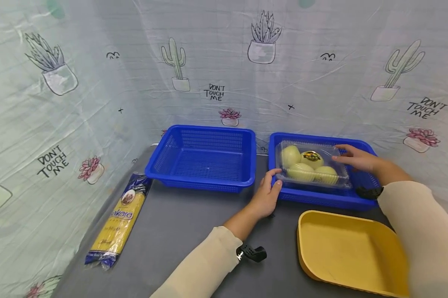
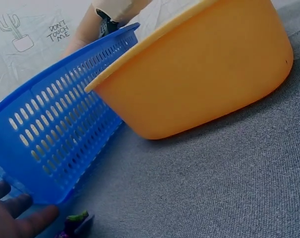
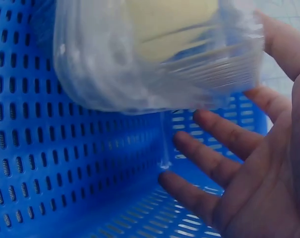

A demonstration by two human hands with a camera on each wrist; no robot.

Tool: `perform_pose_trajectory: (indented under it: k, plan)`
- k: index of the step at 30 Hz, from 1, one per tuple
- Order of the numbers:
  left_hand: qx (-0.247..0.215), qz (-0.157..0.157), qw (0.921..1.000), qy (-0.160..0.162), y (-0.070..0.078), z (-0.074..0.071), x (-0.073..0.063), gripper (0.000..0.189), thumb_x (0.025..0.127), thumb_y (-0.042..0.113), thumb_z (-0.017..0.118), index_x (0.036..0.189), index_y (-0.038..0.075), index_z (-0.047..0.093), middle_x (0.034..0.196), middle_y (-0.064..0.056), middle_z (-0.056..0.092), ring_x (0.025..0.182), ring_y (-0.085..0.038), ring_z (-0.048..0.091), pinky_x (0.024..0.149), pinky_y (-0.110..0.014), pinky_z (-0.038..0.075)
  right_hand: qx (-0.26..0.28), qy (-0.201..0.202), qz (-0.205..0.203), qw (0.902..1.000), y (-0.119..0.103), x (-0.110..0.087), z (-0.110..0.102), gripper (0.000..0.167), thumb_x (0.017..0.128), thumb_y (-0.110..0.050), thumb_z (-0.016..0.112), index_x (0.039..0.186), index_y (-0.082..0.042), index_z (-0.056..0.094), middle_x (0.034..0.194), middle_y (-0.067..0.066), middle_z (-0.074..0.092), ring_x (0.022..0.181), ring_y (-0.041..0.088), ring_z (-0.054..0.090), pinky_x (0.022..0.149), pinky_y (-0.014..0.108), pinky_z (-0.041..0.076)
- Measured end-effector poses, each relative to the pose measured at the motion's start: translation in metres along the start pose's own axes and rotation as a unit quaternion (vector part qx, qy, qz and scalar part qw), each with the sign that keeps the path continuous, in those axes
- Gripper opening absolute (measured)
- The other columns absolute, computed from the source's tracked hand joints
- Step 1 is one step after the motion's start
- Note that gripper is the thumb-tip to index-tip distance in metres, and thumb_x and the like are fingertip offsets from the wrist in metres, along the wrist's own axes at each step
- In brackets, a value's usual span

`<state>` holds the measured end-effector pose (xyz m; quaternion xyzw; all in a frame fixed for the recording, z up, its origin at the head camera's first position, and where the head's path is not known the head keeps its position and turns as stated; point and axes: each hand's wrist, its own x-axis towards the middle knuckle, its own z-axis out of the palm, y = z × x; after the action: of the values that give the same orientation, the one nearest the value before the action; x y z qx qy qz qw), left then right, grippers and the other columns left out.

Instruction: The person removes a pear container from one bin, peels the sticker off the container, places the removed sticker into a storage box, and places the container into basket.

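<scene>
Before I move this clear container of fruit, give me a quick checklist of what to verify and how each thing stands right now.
1. Clear plastic container latched shut: cannot tell; its fastening is unclear.
2. Four pale yellow-green fruits inside it: ok, all visible.
3. Right hand grip secure: not ok; in the right wrist view, several fingers are spread off the container.
4. Left hand at the container's left end: ok.
5. Container flat in the right blue basket: cannot tell; its underside is mostly hidden.
6. Yellow bin upright: ok, open side up.

head looks down; nearer wrists share right basket [image 1: 322,198].
</scene>
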<state>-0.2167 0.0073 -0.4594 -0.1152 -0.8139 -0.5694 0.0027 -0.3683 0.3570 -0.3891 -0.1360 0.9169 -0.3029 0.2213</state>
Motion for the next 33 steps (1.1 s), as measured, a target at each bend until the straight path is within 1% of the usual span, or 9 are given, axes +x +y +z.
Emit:
perform_pose_trajectory:
  k: [3, 6, 12, 16, 18, 21, 26, 29, 33]
  plan:
    - [0.004, -0.001, 1.0000, -0.004, 0.001, -0.001, -0.002, 0.045, 0.117, 0.034, 0.036, 0.161, 0.027, 0.039, 0.159, -0.018, 0.045, 0.145, -0.033, 0.046, 0.118, -0.055, 0.039, 0.014, -0.002, 0.006, 0.9999, 0.003, 0.004, 0.004, 0.092, 0.112, -0.050, 0.051, 0.168, 0.004, 0.000, 0.163, 0.047, 0.010, 0.146, 0.066, 0.022, 0.107, 0.080, 0.037]
    - [0.009, 0.001, 0.9999, -0.006, 0.001, 0.002, -0.003, 0.045, 0.117, 0.035, 0.036, 0.161, 0.028, 0.039, 0.158, -0.017, 0.046, 0.145, -0.031, 0.046, 0.117, -0.055, 0.039, 0.039, -0.004, 0.011, 0.9992, 0.009, 0.003, 0.008, 0.093, 0.113, -0.050, 0.049, 0.168, 0.001, -0.005, 0.165, 0.046, 0.001, 0.148, 0.066, 0.014, 0.108, 0.081, 0.034]
    - [0.006, 0.000, 1.0000, -0.001, -0.002, 0.005, -0.002, 0.044, 0.117, 0.035, 0.036, 0.161, 0.030, 0.038, 0.156, -0.016, 0.047, 0.142, -0.030, 0.048, 0.116, -0.054, 0.041, 0.059, -0.013, 0.015, 0.9980, 0.009, 0.000, 0.016, 0.094, 0.114, -0.053, 0.043, 0.167, -0.004, -0.017, 0.167, 0.039, -0.020, 0.150, 0.068, -0.002, 0.111, 0.085, 0.020]
    - [0.006, -0.001, 1.0000, 0.003, -0.004, 0.006, -0.002, 0.044, 0.117, 0.036, 0.035, 0.160, 0.032, 0.038, 0.155, -0.016, 0.047, 0.139, -0.031, 0.051, 0.114, -0.054, 0.043, 0.071, -0.026, 0.015, 0.9971, 0.003, -0.001, 0.019, 0.094, 0.114, -0.054, 0.040, 0.166, -0.007, -0.024, 0.166, 0.037, -0.026, 0.150, 0.067, -0.011, 0.110, 0.086, 0.011]
    - [0.007, -0.002, 1.0000, 0.006, -0.004, 0.005, -0.002, 0.043, 0.117, 0.037, 0.034, 0.160, 0.032, 0.037, 0.156, -0.016, 0.047, 0.138, -0.032, 0.051, 0.113, -0.054, 0.043, 0.092, -0.036, 0.005, 0.9951, 0.001, 0.001, 0.020, 0.093, 0.115, -0.051, 0.039, 0.165, -0.009, -0.027, 0.167, 0.036, -0.028, 0.150, 0.065, -0.015, 0.111, 0.086, 0.008]
    - [0.006, 0.006, 0.9999, 0.008, -0.003, 0.005, -0.002, 0.043, 0.117, 0.034, 0.034, 0.160, 0.028, 0.036, 0.157, -0.018, 0.045, 0.140, -0.032, 0.050, 0.115, -0.054, 0.042, 0.148, -0.050, -0.022, 0.9875, 0.002, 0.002, 0.021, 0.089, 0.117, -0.043, 0.039, 0.165, -0.013, -0.030, 0.167, 0.029, -0.033, 0.150, 0.061, -0.023, 0.110, 0.087, 0.000]
    - [0.004, 0.017, 0.9997, 0.014, -0.003, 0.005, -0.004, 0.043, 0.117, 0.031, 0.035, 0.159, 0.025, 0.038, 0.156, -0.018, 0.046, 0.140, -0.031, 0.050, 0.115, -0.051, 0.042, 0.254, -0.065, -0.055, 0.9636, 0.011, 0.006, 0.020, 0.081, 0.118, -0.033, 0.038, 0.167, -0.027, -0.026, 0.165, 0.009, -0.045, 0.147, 0.047, -0.040, 0.106, 0.086, -0.016]
    - [0.001, 0.018, 0.9997, 0.018, -0.003, 0.006, -0.004, 0.043, 0.116, 0.030, 0.036, 0.159, 0.025, 0.038, 0.156, -0.018, 0.046, 0.140, -0.031, 0.050, 0.116, -0.051, 0.041, 0.286, -0.069, -0.059, 0.9540, 0.014, 0.006, 0.020, 0.080, 0.118, -0.030, 0.040, 0.168, -0.036, -0.023, 0.165, 0.002, -0.047, 0.148, 0.043, -0.042, 0.104, 0.086, -0.019]
    - [0.001, 0.019, 0.9997, 0.018, -0.003, 0.006, -0.003, 0.044, 0.116, 0.030, 0.035, 0.159, 0.024, 0.038, 0.159, -0.017, 0.045, 0.143, -0.031, 0.048, 0.117, -0.051, 0.040, 0.299, -0.063, -0.065, 0.9498, 0.016, 0.007, 0.019, 0.080, 0.117, -0.025, 0.042, 0.169, -0.038, -0.018, 0.166, 0.001, -0.046, 0.149, 0.043, -0.040, 0.104, 0.086, -0.019]
